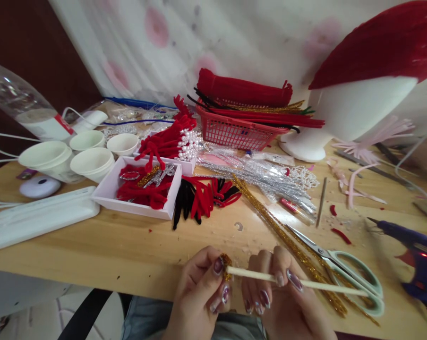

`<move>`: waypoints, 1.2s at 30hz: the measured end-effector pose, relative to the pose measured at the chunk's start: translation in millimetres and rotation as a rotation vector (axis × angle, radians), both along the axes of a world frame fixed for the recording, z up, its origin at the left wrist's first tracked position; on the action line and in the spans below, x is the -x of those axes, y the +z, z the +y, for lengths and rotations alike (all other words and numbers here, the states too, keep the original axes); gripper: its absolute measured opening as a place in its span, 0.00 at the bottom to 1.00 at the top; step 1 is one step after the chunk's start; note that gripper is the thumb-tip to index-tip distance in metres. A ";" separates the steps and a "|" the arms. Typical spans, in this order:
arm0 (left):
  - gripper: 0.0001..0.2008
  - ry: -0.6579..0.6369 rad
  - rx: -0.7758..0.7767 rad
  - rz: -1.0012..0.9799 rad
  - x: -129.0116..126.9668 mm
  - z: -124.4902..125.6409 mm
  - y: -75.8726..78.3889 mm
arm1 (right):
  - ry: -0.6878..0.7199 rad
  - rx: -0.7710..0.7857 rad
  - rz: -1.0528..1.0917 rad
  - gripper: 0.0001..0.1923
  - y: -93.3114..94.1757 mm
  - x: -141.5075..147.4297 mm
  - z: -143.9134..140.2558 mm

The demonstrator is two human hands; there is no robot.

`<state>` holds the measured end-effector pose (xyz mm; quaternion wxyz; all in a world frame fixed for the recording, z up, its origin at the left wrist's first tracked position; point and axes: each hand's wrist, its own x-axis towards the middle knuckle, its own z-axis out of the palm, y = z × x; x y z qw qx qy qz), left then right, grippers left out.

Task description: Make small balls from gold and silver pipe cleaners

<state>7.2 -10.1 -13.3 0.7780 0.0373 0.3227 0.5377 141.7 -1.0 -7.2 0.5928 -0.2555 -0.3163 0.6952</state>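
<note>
1. Gold tinsel pipe cleaner [226,267] is bunched at the left tip of a thin pale stick [298,282], down at the near edge of the wooden table [103,245], right over the person's lap.
2. Left hand [199,288] is pinching that gold coil between thumb and fingertips, closed tight on it. Right hand [280,295] is wrapped around the stick a bit further along, thumb on top, fingers curled under.
3. My guess for doing this well: keep the stick hand steady and close to the coil so the thin stick doesn't flex, and keep the pinch firm so the fuzzy wire can't slip off the tip. Looks like a wrap in progress, but I can't tell how many turns are on.
4. Far end of the stick pokes out to the right, over the mint-handled scissors [344,269] and a long gold strand [287,241] lying diagonally. Swinging it could snag either.
5. Blue glue gun [417,262] sits at the right edge, near that stick tip, maybe hot, so worth staying off it.
6. Open room is the bare wood straight ahead and to the left, before the white box of red bits [139,189] and the black and red pieces [199,198].
</note>
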 end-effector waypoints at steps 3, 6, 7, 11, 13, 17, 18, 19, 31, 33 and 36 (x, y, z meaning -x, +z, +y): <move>0.18 -0.029 -0.051 -0.049 -2.4 -0.8 0.6 | 0.015 -0.001 -0.037 0.10 1.4 -1.8 2.0; 0.17 -0.056 -0.126 -0.094 -4.9 -0.6 -1.7 | -0.007 0.005 -0.072 0.10 3.2 -1.6 1.7; 0.16 -0.061 -0.146 -0.104 -5.2 -0.6 -2.2 | -0.017 0.012 -0.078 0.10 3.7 -1.1 1.2; 0.16 -0.069 -0.219 -0.120 -4.5 -0.9 -0.3 | -0.037 0.033 -0.109 0.10 5.1 0.9 -0.8; 0.17 -0.069 -0.204 -0.101 -3.6 -1.3 2.8 | -0.055 0.028 -0.123 0.11 5.7 1.2 -1.0; 0.19 -0.059 -0.171 -0.057 -3.0 -2.5 8.7 | -0.050 0.024 -0.115 0.09 5.9 -0.7 -0.2; 0.19 -0.058 -0.174 -0.050 -3.1 -3.0 9.4 | -0.039 0.017 -0.105 0.08 5.4 -1.7 -0.2; 0.20 -0.061 -0.177 -0.046 -3.2 -3.4 9.7 | -0.029 0.006 -0.094 0.07 4.8 -2.8 -0.3; 0.20 -0.102 -0.213 0.023 -0.3 -5.0 9.3 | -0.034 -0.163 0.050 0.21 -2.5 1.2 8.2; 0.19 -0.105 -0.219 0.023 -0.5 -5.8 7.3 | -0.054 -0.121 0.018 0.22 -4.0 3.4 6.7; 0.18 -0.086 -0.227 0.022 0.0 -6.6 4.9 | -0.047 -0.059 -0.040 0.18 -4.7 3.0 2.5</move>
